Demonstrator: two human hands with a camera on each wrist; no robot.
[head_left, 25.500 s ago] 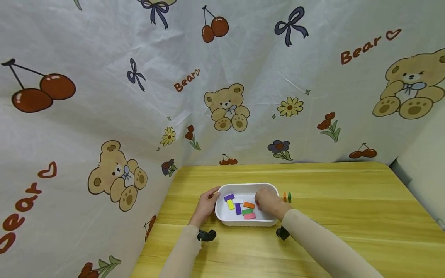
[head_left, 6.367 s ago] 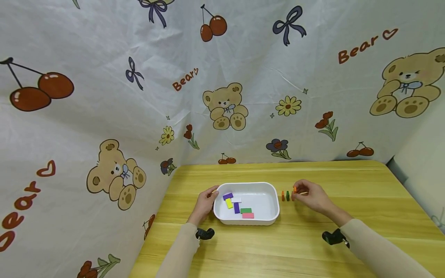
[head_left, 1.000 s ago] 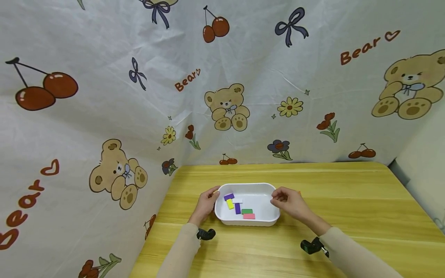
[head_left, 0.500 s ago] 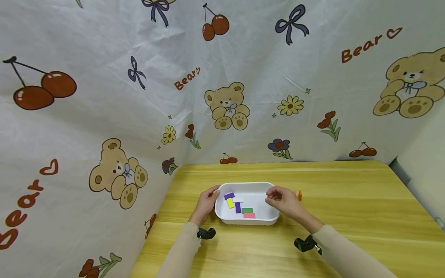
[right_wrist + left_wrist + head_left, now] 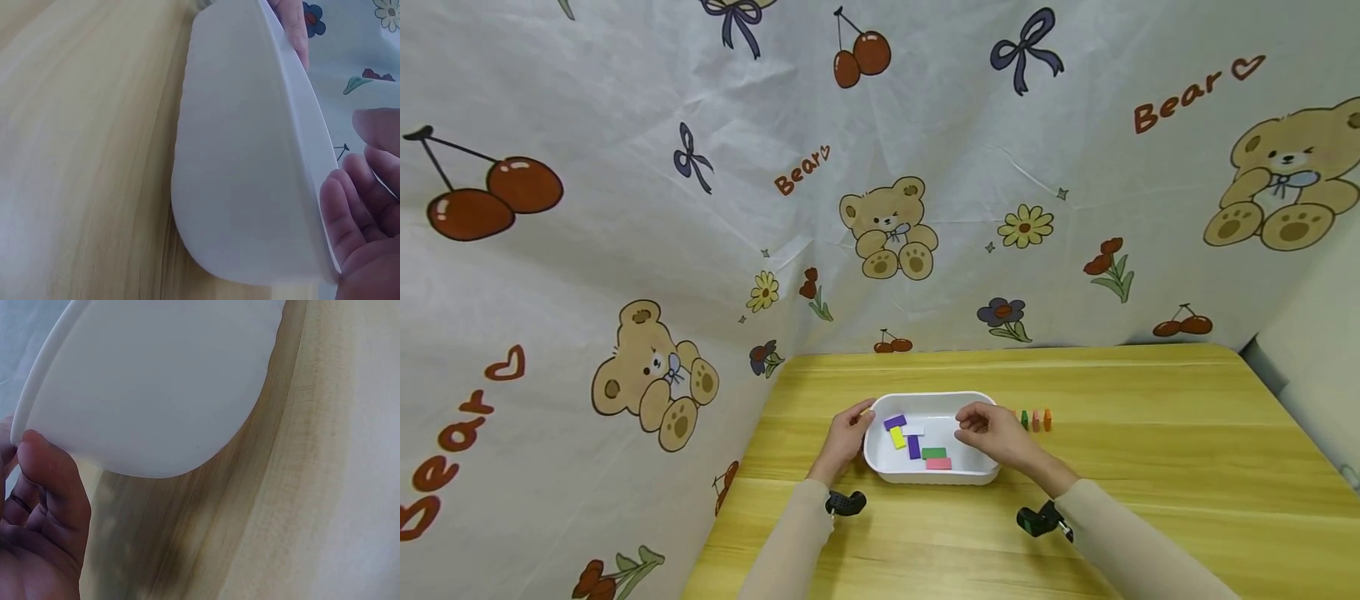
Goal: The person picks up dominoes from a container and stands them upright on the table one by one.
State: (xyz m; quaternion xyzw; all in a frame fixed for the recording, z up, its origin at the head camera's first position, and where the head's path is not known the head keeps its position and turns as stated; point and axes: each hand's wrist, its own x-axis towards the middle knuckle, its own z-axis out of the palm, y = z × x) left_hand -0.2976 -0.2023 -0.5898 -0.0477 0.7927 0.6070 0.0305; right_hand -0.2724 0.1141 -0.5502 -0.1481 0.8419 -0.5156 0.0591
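Note:
A white plastic tray [image 5: 970,478] stands on the table, with my left hand [image 5: 844,442] at its left end, thumb and fingers pinching the rim. Over the tray's right part hovers my right hand [image 5: 1000,435], fingers loosely bent; in the right wrist view the right hand [image 5: 369,212] holds nothing. Flat domino blocks lie inside: two purple, including one purple block [image 5: 913,447], a yellow block [image 5: 897,437], a white block [image 5: 913,431], a green block [image 5: 934,453] and a pink block [image 5: 938,464].
Right of the tray, domino blocks stand on edge in a row: a green domino [image 5: 1024,420], a pink domino [image 5: 1036,421] and an orange domino [image 5: 1048,420], with another orange one mostly behind the right hand. A bear-print cloth [image 5: 955,317] borders the wooden table [image 5: 1150,467] behind and at left.
Earlier an orange block left the tray and the row outside gained a pink and an orange domino. In the last second my right hand moved left over the tray; the left stayed at the rim.

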